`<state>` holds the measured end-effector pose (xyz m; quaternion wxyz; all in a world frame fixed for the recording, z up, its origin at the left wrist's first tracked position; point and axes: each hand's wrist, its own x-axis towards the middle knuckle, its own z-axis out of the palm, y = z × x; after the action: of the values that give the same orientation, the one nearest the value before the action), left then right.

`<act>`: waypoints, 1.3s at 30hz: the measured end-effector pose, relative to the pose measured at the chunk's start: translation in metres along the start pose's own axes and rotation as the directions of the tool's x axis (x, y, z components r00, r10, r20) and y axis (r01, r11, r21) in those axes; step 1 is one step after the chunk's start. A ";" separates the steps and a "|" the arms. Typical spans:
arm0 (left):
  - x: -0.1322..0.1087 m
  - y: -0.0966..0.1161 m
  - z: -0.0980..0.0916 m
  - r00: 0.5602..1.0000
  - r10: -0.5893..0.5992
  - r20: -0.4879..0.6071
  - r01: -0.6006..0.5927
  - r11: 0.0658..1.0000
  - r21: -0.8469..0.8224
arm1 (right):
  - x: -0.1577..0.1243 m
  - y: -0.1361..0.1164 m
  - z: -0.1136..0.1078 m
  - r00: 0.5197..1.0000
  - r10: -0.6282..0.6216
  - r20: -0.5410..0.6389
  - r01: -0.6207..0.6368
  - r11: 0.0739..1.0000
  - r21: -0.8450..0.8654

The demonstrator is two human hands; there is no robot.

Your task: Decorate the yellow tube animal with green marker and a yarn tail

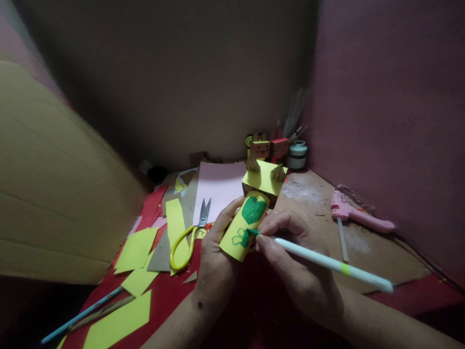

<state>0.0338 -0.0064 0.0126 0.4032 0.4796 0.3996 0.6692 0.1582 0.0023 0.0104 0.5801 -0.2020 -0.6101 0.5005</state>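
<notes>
My left hand (218,257) is closed around a yellow paper tube (232,241), which tilts away from me with a boxy yellow paper head (265,177) at its far end. Two brown cardboard pieces stick up from that head. A filled green heart and a partly filled green flower outline mark the tube. Pinched in my right hand (294,247) is a white felt-tip pen (327,261), its green tip touching the flower. Left of my left hand lie yellow-handled scissors (189,242), blades pointing away.
A pink glue gun (356,213) rests on a cardboard sheet (301,203) at right. Yellow paper pieces (134,249), pink paper (218,184) and a blue stick (83,315) lie left and ahead. Small box figures (279,148) and a pale blue jar (297,154) stand behind.
</notes>
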 end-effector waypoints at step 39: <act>0.003 -0.002 -0.004 0.999 -0.033 0.001 0.033 0.998 -0.047 | -0.001 0.005 -0.002 0.998 -0.044 -0.035 0.042 0.999 -0.032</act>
<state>0.0300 -0.0033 0.0109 0.4253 0.4632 0.3917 0.6716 0.1582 0.0044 0.0060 0.5983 -0.2067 -0.6116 0.4747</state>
